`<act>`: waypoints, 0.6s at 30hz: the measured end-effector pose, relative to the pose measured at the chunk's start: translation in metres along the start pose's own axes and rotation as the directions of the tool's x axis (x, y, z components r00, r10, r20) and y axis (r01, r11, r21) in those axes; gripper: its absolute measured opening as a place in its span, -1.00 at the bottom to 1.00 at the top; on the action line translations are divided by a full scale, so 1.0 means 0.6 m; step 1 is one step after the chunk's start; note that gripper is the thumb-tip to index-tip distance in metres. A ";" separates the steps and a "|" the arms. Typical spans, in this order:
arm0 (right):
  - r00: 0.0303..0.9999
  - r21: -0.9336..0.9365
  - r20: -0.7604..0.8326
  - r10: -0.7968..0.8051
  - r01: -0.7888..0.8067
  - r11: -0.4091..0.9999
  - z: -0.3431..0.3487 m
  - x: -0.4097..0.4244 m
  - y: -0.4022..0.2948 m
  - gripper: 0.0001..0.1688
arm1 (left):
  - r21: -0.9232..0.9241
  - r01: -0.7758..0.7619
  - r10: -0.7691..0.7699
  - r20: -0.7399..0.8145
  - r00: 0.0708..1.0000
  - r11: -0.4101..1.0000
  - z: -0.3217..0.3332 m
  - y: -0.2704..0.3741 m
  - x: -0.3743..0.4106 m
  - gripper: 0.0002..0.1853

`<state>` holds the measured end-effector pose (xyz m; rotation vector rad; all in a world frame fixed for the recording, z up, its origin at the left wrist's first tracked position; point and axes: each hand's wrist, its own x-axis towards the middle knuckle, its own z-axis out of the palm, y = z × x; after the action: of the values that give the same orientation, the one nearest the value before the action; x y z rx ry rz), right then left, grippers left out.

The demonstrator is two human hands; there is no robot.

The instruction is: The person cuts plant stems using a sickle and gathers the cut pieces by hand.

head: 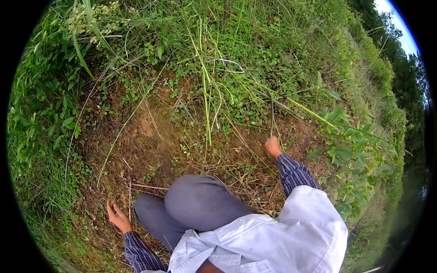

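Note:
My right hand (pixel 272 147) is closed around the handle end of a sickle (pixel 272 116). Its narrow dark blade points away from me and bends slightly at the tip, among cut stalks and low grass; the fist hides the handle. To the left of my knees, my left hand (pixel 118 215) hovers low over the ground with nothing in it, fingers a little apart. Between the hands and farther out lies a loose bundle of long green stalks (pixel 206 95). A pale looped strip (pixel 227 65) rests across the vegetation just right of the bundle.
My bent knees (pixel 198 198) are close to the bare brown soil (pixel 146 129). Leafy shrubs (pixel 355 150) grow at the right, dense weeds (pixel 37 102) at the left. Dry twigs (pixel 150 186) litter the ground. A yellow-green stem (pixel 312 114) slants beyond the blade.

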<state>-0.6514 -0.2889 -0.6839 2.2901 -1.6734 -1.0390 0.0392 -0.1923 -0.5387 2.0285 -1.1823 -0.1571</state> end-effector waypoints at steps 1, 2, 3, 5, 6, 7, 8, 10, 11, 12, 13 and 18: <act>1.000 0.005 0.002 0.025 -0.025 1.000 -0.001 -0.052 -0.031 -0.72 | -0.017 -0.057 0.057 -0.015 0.998 0.998 0.009 0.010 0.009 -0.63; 0.940 0.622 0.202 0.276 -0.341 0.705 0.001 -0.119 -0.070 -0.68 | -0.067 -0.072 0.071 -0.010 0.997 0.995 0.018 0.023 0.019 -0.63; 0.806 0.925 0.313 0.501 -0.380 0.033 0.004 -0.190 -0.107 -0.61 | -0.156 -0.074 0.075 0.005 0.997 0.985 0.027 0.037 0.033 -0.63; 0.840 0.921 0.247 0.484 -0.359 0.153 0.014 -0.322 -0.173 -0.62 | -0.197 -0.084 0.093 0.035 0.995 0.977 0.050 0.070 0.049 -0.64; 0.801 0.893 0.238 0.549 -0.403 0.201 0.020 -0.387 -0.208 -0.62 | -0.195 -0.105 0.115 0.044 0.992 0.975 0.064 0.088 0.052 -0.65; 0.760 0.806 0.451 0.469 -0.572 0.151 0.028 -0.450 -0.237 -0.64 | -0.222 -0.137 0.152 0.052 0.987 0.965 0.079 0.106 0.057 -0.65; 0.783 0.823 0.390 0.484 -0.532 0.197 0.034 -0.519 -0.261 -0.64 | -0.264 -0.088 0.124 0.122 0.985 0.960 0.091 0.123 0.056 -0.66; 0.725 0.722 0.542 0.426 -0.660 0.205 0.047 -0.646 -0.289 -0.60 | -0.353 -0.088 0.171 0.211 0.962 0.931 0.115 0.150 0.056 -0.67; 0.700 0.723 0.551 0.454 -0.672 0.159 0.050 -0.709 -0.297 -0.61 | -0.362 -0.134 0.228 0.231 0.946 0.922 0.125 0.159 0.052 -0.67; 0.669 0.691 0.592 0.450 -0.708 0.144 0.052 -0.767 -0.295 -0.62 | -0.346 -0.140 0.240 0.266 0.934 0.928 0.136 0.166 0.047 -0.67; 0.631 0.629 0.651 0.422 -0.760 0.167 0.050 -0.825 -0.292 -0.62 | -0.351 -0.142 0.257 0.305 0.917 0.926 0.142 0.167 0.039 -0.68; 0.492 0.422 0.815 0.306 -0.866 0.269 0.018 -0.977 -0.249 -0.63 | -0.362 -0.020 0.203 0.475 0.856 0.932 0.185 0.142 -0.007 -0.68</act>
<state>-0.6284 0.2862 -0.4967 1.0414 -3.5763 -0.8508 -0.0726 -0.2739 -0.5601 1.6386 -1.4676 -0.8282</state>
